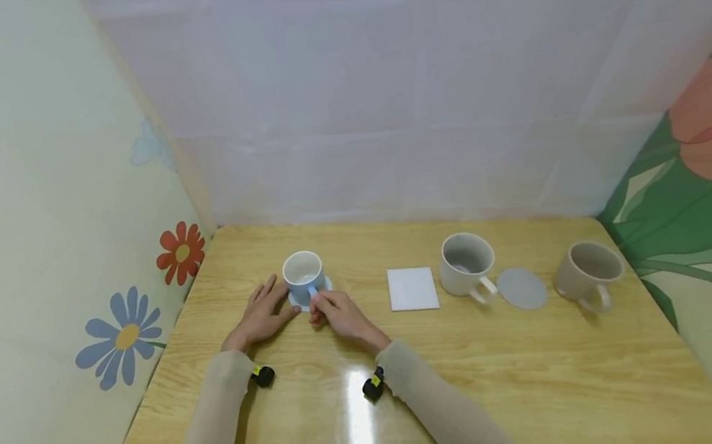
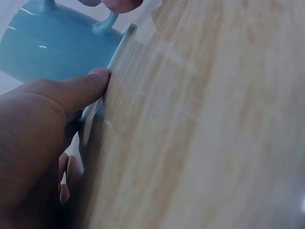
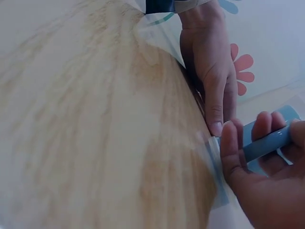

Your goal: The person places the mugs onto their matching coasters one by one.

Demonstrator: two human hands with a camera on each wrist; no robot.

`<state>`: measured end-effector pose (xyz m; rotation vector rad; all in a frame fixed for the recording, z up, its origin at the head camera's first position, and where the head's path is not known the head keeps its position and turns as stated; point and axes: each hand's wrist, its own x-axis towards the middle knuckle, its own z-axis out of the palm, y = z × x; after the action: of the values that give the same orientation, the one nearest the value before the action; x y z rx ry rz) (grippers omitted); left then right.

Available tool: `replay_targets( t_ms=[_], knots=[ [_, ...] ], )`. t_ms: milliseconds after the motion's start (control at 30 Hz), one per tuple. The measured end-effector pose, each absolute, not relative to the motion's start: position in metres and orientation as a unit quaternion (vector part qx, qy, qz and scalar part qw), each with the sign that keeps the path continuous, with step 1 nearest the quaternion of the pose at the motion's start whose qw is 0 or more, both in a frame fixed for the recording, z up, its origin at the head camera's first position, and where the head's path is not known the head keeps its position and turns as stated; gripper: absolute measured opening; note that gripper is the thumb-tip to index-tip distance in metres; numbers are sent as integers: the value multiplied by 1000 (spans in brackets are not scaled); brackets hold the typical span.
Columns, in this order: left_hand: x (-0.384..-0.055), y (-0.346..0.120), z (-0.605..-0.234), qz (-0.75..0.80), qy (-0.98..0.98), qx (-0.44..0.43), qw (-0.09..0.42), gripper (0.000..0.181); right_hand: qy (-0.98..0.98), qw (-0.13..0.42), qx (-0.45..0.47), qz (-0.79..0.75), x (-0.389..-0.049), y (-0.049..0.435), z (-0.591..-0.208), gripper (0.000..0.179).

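A light blue mug with a white inside stands upright on a round pale blue coaster, left of the table's middle. My right hand grips the mug's handle, with fingers curled around it in the right wrist view. To the left, my left hand rests on the table with its fingers spread. Its thumb touches the coaster's edge at the foot of the mug in the left wrist view. Some left fingers are hidden behind the thumb there.
A white square coaster lies to the right on the wooden table. Beyond it come a white mug, a grey round coaster and a beige mug. Walls stand close behind and at both sides.
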<state>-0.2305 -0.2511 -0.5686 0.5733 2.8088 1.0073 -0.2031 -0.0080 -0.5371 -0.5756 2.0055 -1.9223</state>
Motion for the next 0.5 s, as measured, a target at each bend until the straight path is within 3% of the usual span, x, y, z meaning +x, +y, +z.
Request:
replay_targets(
  t_ms=[500],
  knots=[
    [-232, -250, -569, 347, 917, 194, 43, 74, 720, 219, -192, -630, -199, 5, -520, 37]
  ],
)
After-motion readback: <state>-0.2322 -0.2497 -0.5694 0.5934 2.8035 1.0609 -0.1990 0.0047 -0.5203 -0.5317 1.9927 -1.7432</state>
